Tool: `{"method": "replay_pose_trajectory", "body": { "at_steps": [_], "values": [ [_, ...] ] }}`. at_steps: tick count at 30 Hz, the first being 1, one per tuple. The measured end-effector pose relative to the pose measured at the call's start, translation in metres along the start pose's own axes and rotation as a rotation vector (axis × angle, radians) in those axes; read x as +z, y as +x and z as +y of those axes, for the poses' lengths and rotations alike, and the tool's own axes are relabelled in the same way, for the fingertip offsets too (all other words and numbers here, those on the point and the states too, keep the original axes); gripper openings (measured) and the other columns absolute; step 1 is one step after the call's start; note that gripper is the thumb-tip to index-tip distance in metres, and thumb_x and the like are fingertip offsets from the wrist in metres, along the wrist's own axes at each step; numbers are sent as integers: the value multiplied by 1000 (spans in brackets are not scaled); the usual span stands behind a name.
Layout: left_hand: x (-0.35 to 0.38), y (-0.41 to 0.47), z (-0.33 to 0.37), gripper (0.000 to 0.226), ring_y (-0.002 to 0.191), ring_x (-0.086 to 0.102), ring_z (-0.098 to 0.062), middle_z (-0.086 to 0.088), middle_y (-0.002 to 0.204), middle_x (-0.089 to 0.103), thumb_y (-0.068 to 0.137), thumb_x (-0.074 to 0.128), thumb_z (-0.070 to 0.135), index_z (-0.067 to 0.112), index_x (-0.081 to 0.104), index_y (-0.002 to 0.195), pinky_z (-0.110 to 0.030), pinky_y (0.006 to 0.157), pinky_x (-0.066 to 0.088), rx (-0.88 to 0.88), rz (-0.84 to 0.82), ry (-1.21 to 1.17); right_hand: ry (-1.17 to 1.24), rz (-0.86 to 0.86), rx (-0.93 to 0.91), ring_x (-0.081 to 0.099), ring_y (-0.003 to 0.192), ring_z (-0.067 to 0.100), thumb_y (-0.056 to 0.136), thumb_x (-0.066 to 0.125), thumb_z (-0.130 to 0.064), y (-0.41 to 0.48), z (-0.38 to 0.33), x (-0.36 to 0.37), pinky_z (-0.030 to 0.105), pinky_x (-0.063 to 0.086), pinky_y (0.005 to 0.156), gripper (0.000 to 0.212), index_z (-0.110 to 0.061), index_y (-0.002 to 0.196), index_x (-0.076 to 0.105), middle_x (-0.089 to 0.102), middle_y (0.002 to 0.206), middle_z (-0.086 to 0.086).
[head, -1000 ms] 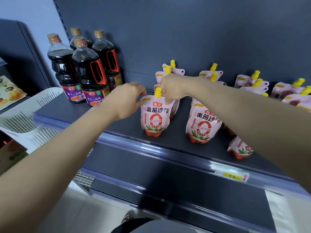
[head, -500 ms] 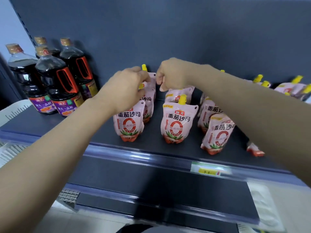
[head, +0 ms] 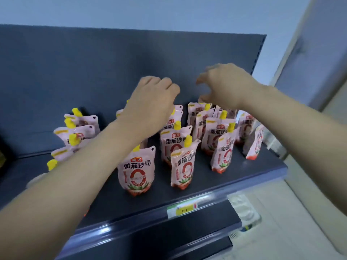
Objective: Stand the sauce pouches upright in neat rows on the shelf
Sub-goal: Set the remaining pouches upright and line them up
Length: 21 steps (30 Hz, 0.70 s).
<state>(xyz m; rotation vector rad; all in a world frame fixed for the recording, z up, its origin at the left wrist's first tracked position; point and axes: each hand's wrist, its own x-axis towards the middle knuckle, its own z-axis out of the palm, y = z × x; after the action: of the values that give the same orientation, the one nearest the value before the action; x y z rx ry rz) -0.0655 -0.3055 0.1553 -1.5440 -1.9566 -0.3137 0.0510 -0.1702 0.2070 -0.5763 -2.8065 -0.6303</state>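
Several pink sauce pouches with yellow caps stand upright on the dark shelf (head: 202, 181). One front pouch (head: 137, 171) stands near the edge, with another (head: 183, 166) to its right. Pouches at the left (head: 75, 132) lean back in a loose file. At the right end a pouch (head: 255, 143) tilts. My left hand (head: 152, 102) hovers above the middle pouches, fingers curled down, holding nothing that I can see. My right hand (head: 223, 85) hangs above the back right pouches, fingers spread and empty.
A dark back panel (head: 93, 72) rises behind the pouches. A yellow price tag (head: 183, 208) sits on the shelf's front rail. The shelf ends at the right near a pale wall (head: 319, 53). A lower shelf (head: 169, 239) shows beneath.
The view has swung right, so the dark bottles are out of sight. Both hands have lifted off the pouch tops and now hover higher above the rows, the right hand opened.
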Motion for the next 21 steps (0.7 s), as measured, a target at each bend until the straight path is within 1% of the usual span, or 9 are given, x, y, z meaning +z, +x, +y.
{"method": "replay_pose_trajectory", "body": {
  "at_steps": [3, 7, 12, 14, 16, 18, 21],
  "values": [
    [2, 17, 16, 25, 104, 53, -32, -10, 112, 60, 88, 52, 15, 10, 56, 113, -40, 100, 30, 68, 34, 11, -12, 6, 62, 55, 117, 33, 88, 58, -33, -15, 22, 1, 43, 45, 95, 42, -18, 128, 57, 59, 127, 11],
    [6, 33, 39, 26, 104, 53, -33, -11, 110, 60, 87, 55, 12, 9, 56, 112, -42, 100, 31, 111, 42, 36, -45, -3, 131, 54, 116, 34, 90, 57, -33, -33, 51, 8, 44, 44, 95, 42, -16, 129, 55, 59, 124, 13],
    [22, 58, 82, 23, 103, 52, -30, -9, 110, 60, 89, 54, 18, 10, 56, 111, -39, 100, 30, 144, 26, -32, -53, -23, 183, 54, 115, 34, 91, 56, -26, -52, 97, 31, 42, 44, 92, 38, -15, 127, 57, 59, 125, 12],
    [31, 69, 99, 25, 102, 53, -32, -11, 109, 60, 88, 54, 20, 9, 57, 110, -39, 97, 29, 130, 34, -55, -48, -31, 173, 55, 113, 35, 91, 54, -22, -54, 118, 44, 42, 46, 91, 34, -13, 124, 58, 60, 124, 13],
    [41, 81, 118, 27, 102, 53, -32, -11, 109, 60, 87, 54, 19, 9, 58, 112, -37, 96, 28, 86, 23, -79, -47, -53, 144, 56, 112, 35, 92, 54, -24, -55, 140, 58, 42, 46, 91, 32, -12, 121, 59, 60, 123, 13],
    [53, 93, 141, 27, 103, 53, -31, -10, 110, 60, 88, 53, 18, 9, 58, 113, -36, 96, 27, 40, -2, -95, -53, -64, 104, 57, 110, 34, 93, 55, -26, -58, 163, 71, 42, 47, 91, 31, -11, 119, 59, 61, 121, 12],
    [70, 107, 175, 27, 105, 52, -30, -9, 112, 59, 90, 52, 20, 10, 57, 114, -35, 97, 28, -10, -61, -95, -38, -55, 26, 58, 108, 34, 93, 53, -23, -63, 193, 90, 41, 47, 89, 29, -11, 118, 60, 62, 118, 11]
  ]
}}
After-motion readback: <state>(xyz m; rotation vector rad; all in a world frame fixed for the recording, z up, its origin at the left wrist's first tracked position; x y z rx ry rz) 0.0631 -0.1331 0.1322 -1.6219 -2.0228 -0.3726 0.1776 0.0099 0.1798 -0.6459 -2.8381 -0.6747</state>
